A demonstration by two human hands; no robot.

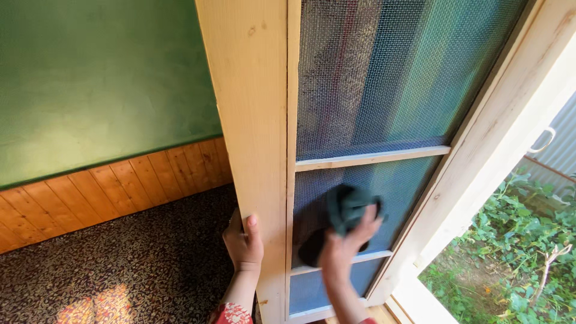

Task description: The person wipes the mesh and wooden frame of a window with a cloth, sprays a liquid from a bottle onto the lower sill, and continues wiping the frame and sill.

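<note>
Left hand [243,243] raised, fingers curled in firm grip; right hand [347,243] raised, fingers closed, forearm upright.

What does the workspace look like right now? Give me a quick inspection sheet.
Surface: wire mesh screen in a pale wooden door frame, split by cross bars.
Job's things: dark green cloth pressed on the middle mesh panel.
Clutter: nothing seen.
Grippers: left hand grips the frame's edge; right hand holds the cloth against the mesh.
Cables: nothing seen.
Surroundings: green wall above wood panelling, patterned carpet, leafy plants outside.
</note>
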